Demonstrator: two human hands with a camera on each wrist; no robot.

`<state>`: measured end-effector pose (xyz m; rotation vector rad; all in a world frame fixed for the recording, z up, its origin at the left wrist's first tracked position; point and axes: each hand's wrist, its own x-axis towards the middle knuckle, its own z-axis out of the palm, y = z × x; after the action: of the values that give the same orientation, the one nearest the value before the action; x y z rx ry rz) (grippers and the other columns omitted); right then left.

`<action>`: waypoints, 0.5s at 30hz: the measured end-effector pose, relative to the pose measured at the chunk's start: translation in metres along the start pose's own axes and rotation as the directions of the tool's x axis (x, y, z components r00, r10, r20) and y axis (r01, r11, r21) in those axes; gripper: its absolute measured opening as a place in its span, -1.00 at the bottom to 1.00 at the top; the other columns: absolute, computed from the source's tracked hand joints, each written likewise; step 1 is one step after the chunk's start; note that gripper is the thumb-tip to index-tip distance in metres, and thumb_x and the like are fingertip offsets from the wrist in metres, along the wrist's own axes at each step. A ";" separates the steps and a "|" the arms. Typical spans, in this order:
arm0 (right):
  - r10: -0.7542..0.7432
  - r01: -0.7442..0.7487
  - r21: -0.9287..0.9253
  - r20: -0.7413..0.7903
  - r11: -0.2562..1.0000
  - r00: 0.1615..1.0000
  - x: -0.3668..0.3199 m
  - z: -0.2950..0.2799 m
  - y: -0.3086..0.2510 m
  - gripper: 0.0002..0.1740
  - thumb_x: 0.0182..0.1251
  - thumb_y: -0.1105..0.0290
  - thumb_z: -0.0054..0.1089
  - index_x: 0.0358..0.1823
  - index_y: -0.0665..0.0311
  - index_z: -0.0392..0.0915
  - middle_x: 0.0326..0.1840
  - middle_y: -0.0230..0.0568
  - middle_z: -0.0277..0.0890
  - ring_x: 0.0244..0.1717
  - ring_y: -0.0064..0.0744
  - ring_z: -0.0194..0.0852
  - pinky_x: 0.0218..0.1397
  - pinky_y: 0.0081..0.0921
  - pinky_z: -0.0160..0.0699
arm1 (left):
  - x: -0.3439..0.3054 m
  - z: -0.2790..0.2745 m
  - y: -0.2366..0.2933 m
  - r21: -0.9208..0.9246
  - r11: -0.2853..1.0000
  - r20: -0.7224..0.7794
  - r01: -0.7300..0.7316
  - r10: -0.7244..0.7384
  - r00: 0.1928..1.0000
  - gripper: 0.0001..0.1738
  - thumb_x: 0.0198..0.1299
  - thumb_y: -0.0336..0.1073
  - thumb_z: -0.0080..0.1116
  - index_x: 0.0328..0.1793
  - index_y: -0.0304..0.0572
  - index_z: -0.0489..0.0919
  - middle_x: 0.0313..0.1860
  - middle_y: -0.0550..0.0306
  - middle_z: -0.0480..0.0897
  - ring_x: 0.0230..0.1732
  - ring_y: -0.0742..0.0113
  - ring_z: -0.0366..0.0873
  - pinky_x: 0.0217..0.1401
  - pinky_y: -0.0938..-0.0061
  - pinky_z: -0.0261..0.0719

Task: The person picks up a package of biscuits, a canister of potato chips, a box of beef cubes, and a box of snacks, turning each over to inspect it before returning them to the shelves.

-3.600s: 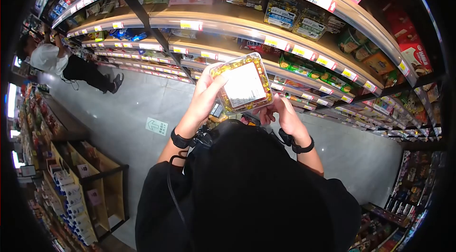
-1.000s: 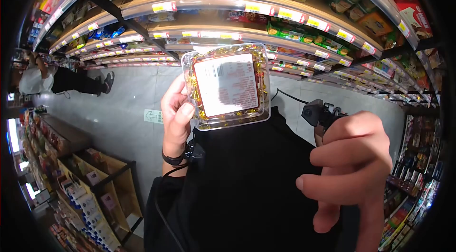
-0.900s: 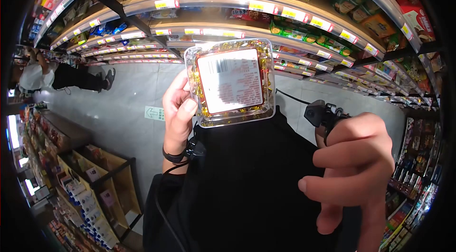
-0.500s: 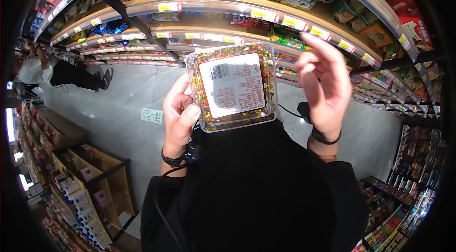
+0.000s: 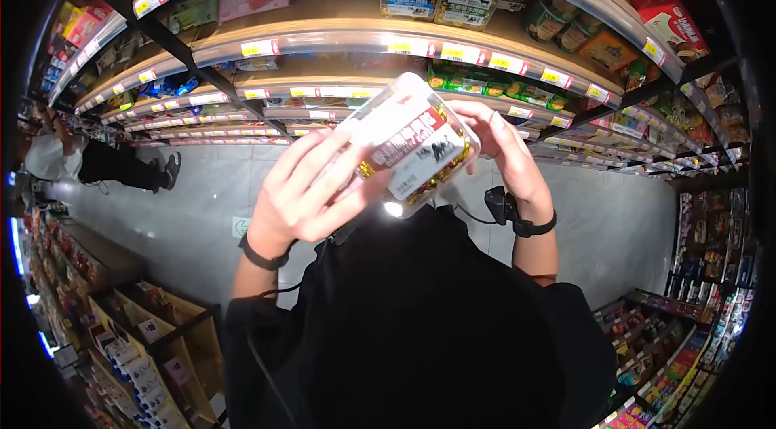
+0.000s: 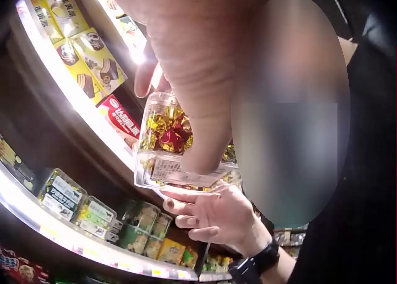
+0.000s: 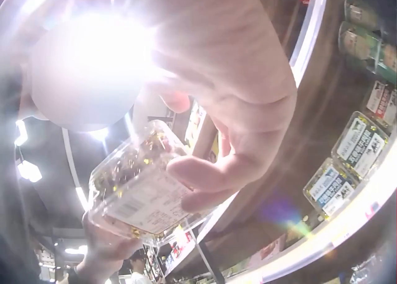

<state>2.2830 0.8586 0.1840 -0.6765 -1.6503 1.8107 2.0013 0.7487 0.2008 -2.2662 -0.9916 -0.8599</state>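
Observation:
A clear plastic box of gold- and red-wrapped pieces (image 5: pixel 420 146) is tilted in front of my chest, its white-and-red label with black cattle facing up. My left hand (image 5: pixel 311 186) grips its left side, fingers over the top. In the left wrist view, the left thumb (image 6: pixel 208 150) lies across a printed side of the box (image 6: pixel 167 132). At the opposite side, my right hand (image 5: pixel 513 158) holds the far right corner. Two right fingertips (image 7: pixel 192 178) press the text label underneath the box (image 7: pixel 142 191) in the right wrist view.
Curved shelves (image 5: pixel 339 37) with price tags stretch ahead. Similar clear boxes (image 5: pixel 436 0) stand on an upper shelf beside green tubs (image 5: pixel 550 25). At far left another person (image 5: pixel 97 158) stands by the shelves. A wooden display stand (image 5: pixel 162 332) is at lower left on the grey floor (image 5: pixel 614 219).
The box has turned over from its barcode label to its cattle label. My right hand, apart from the box a second ago, has come in to its right side; the left hand's fingers now lie on top.

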 end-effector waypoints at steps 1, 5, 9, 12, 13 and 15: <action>-0.005 0.004 0.017 0.010 1.000 1.000 0.000 -0.005 0.005 -0.33 0.62 -0.08 -0.19 0.45 0.33 0.34 0.23 -0.25 0.55 -0.01 -0.61 0.44 -0.20 -0.66 0.44 | 0.003 0.000 0.000 0.040 0.998 0.055 -0.054 0.052 0.997 -0.68 0.09 -0.30 0.35 0.01 0.21 0.73 0.10 0.08 0.70 0.11 0.13 0.68 0.16 0.21 0.67; 0.075 -0.079 0.054 0.068 0.995 0.995 0.000 -0.021 0.014 -0.33 0.53 0.16 0.11 0.54 0.30 0.22 0.40 -0.21 0.41 0.29 -0.47 0.39 0.28 -0.44 0.39 | 0.011 0.013 -0.006 0.023 0.979 0.093 -0.201 0.198 0.976 -0.83 0.19 -0.14 0.35 -0.09 0.25 0.67 0.17 0.22 0.70 0.15 0.33 0.68 0.25 0.19 0.65; 0.033 -0.025 -0.207 0.039 0.978 0.999 -0.005 -0.028 -0.002 -0.09 0.17 0.54 0.49 0.55 0.23 0.24 0.50 -0.18 0.35 0.46 -0.44 0.30 0.47 -0.38 0.31 | 0.020 0.033 -0.007 0.028 0.933 0.068 -0.360 0.358 0.931 -0.77 0.27 -0.04 0.27 0.00 0.24 0.57 0.16 0.26 0.69 0.25 0.33 0.64 0.34 0.22 0.57; 0.027 0.021 -0.373 0.121 0.928 0.992 -0.002 -0.043 -0.012 -0.13 0.10 0.52 0.56 0.49 0.22 0.35 0.42 -0.22 0.45 0.38 -0.50 0.37 0.35 -0.45 0.43 | 0.024 0.049 -0.005 -0.010 0.903 0.064 -0.430 0.430 0.901 -0.80 0.37 -0.11 0.10 0.08 0.25 0.59 0.21 0.28 0.65 0.33 0.34 0.56 0.46 0.21 0.46; 0.042 0.029 -0.421 0.159 0.907 0.986 -0.002 -0.049 -0.015 -0.15 0.09 0.52 0.57 0.46 0.22 0.38 0.39 -0.23 0.48 0.36 -0.52 0.40 0.29 -0.48 0.49 | 0.023 0.056 -0.005 0.009 0.896 0.068 -0.444 0.443 0.894 -0.80 0.33 -0.15 0.16 0.06 0.27 0.60 0.20 0.30 0.66 0.34 0.35 0.55 0.46 0.21 0.46; 0.021 0.012 -0.437 0.070 0.899 0.997 -0.005 -0.054 -0.022 -0.20 0.09 0.52 0.57 0.42 0.22 0.43 0.36 -0.24 0.51 0.30 -0.54 0.46 0.12 -0.57 0.58 | 0.022 0.067 -0.005 0.048 0.883 0.079 -0.466 0.462 0.883 -0.76 0.25 -0.21 0.28 0.03 0.32 0.63 0.20 0.32 0.66 0.35 0.36 0.53 0.46 0.22 0.46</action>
<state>2.3265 0.8940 0.2003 -0.8086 -2.1364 1.4865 2.0317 0.8061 0.1729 -2.3409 -0.4515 -0.5372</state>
